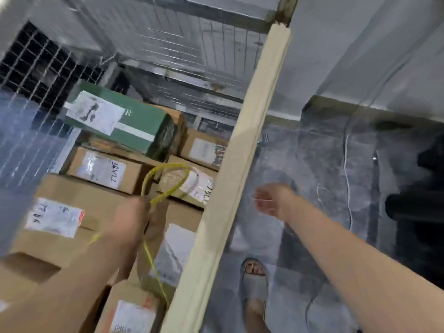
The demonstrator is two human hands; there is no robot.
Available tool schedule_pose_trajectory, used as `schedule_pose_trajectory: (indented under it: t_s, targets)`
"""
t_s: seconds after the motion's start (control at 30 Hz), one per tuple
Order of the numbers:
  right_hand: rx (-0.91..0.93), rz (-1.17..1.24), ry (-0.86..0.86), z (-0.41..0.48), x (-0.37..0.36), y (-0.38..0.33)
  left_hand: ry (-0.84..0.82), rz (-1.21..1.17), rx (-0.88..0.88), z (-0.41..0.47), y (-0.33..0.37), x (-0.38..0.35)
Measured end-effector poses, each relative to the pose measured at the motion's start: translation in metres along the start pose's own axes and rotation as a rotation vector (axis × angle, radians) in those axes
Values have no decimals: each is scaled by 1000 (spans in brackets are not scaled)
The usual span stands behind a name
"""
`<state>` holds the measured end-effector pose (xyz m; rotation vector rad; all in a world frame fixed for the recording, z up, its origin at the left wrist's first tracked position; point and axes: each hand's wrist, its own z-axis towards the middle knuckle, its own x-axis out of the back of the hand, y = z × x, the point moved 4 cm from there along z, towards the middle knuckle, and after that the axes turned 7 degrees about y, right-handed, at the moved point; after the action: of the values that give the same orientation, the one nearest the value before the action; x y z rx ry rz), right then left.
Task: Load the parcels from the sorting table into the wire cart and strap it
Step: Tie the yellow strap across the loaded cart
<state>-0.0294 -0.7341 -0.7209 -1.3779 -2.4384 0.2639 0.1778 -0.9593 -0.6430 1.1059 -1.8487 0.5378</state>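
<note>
Since the wire cart [36, 68] already holds stacked parcels [103, 169], cardboard boxes with a green box [134, 121] lying tilted on top, we judge the loading to be largely done, though the bench they came from is out of view and we cannot say whether any are left there; what we are at now looks like the strapping. Our left hand [129, 219] is over the boxes inside the cart, its fingers curled round a yellow strap [168, 166]; the strap rises from the fist into a loop above the parcels, and its other end trails down past the wrist toward the near boxes; it is not tied to anything that we can see. Our right hand [271, 200] reaches out on the far side of the padded corner post [240, 164], over the grey floor [324, 176] and well apart from the strap; it is blurred, so we cannot tell how far its fingers are open or whether they hold anything. A foot in a sandal [254, 280] stands on the floor just beside the post. In our view the strap has yet to be passed across the open side and fastened.
</note>
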Motion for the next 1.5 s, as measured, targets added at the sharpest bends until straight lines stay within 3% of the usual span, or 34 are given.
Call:
schedule_pose_trajectory:
  t_s: [0.13,0.23,0.4,0.47,0.53,0.63,0.7,0.93,1.07,1.27,1.5]
  targets:
    - [270,266,81,-53,-18,-57,84,123,-45,-22,-80,38]
    - [432,355,167,-110,-17,-82,103,57,-57,-66,-115,67]
    - [755,-4,595,-229,-21,-94,206,-262,-184,-144,-137,152]
    - [904,-100,615,-287,-40,-84,262,-285,-184,-169,-158,193]
    - [991,-345,354,-337,-79,-64,244,-245,-160,-192,-185,235]
    - [1020,-1033,-167,-413,-145,-13,190,-81,-111,-234,-238,291]
    - [1112,-1223,-364,-468,-182,20,199,-14,-78,-269,-270,324]
    - [1285,-1141,-763,-616,-271,103,61,200,-40,-403,-324,359]
    - [1242,-1151,-1035,-652,-301,144,26,222,-15,-437,-329,356]
    - [1195,-982,-1088,-674,-300,157,78,95,51,-470,-355,363]
    - [1130,-1114,-1171,-730,-331,219,99,-133,35,-521,-403,333]
